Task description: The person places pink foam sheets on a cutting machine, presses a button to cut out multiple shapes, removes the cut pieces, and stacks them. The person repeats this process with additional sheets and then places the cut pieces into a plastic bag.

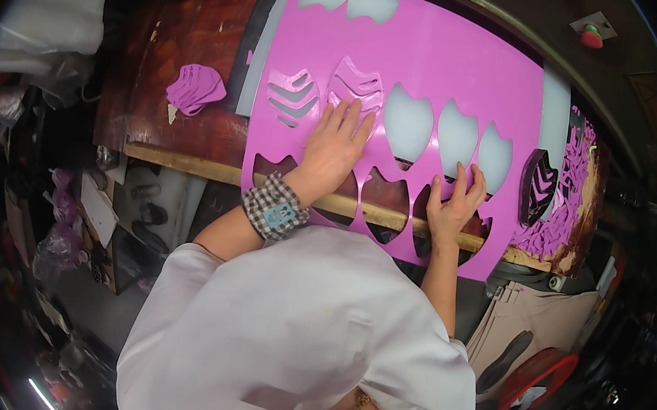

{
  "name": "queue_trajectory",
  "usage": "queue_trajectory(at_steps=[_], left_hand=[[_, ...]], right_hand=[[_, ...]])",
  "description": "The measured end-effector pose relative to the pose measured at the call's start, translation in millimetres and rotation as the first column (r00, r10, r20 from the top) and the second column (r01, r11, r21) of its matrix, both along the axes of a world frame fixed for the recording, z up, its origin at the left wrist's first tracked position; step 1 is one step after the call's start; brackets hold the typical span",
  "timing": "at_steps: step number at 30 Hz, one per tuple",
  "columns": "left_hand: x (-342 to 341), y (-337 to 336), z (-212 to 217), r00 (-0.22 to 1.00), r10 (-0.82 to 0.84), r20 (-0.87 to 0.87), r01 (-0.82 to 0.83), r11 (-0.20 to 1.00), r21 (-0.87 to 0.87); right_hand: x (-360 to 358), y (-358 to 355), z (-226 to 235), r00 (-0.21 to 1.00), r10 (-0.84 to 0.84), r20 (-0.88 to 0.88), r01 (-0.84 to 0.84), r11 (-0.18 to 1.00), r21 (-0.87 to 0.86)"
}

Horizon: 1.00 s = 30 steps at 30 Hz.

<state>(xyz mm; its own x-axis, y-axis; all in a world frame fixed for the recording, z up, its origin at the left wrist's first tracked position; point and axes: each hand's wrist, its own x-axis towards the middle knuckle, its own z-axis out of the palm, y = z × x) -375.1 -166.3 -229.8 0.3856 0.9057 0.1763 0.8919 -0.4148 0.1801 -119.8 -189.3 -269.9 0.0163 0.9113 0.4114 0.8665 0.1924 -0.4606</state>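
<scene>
The left hand lies flat, fingers spread, on the pink die-cut sheet (shield-shaped holes punched through), while the right hand pinches its lower strip.

Not much in this category, honestly. There's a small light-blue rectangular label on the checked cuff at the left wrist, and some whitish plastic bags heaped at the far left beside the worktop. No screens or signs.
</scene>
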Motion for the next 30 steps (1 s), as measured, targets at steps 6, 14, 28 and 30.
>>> queue_trajectory(at_steps=[6,14,28,30], left_hand=[[-37.2,22.8,31.4,0.934,0.040,0.354,0.007,0.992,-0.129],[-88.2,-8.2,47.0,0.990,0.096,0.108,-0.115,0.975,0.189],[-222.2,-8.7,75.7,0.703,0.344,0.622,-0.636,0.697,0.332],[-231.9,-13.6,57.6,0.786,0.541,0.299,-0.613,0.745,0.263]], right_hand=[[2.2,-2.8,-1.8,1.000,-0.017,0.004,0.017,1.000,-0.004],[-0.3,-2.2,-1.2,0.999,-0.024,0.049,0.024,1.000,0.009],[112.7,9.7,15.8,0.947,-0.315,0.069,0.305,0.944,0.124],[144.4,19.1,13.6,0.816,-0.480,0.323,0.444,0.877,0.182]])
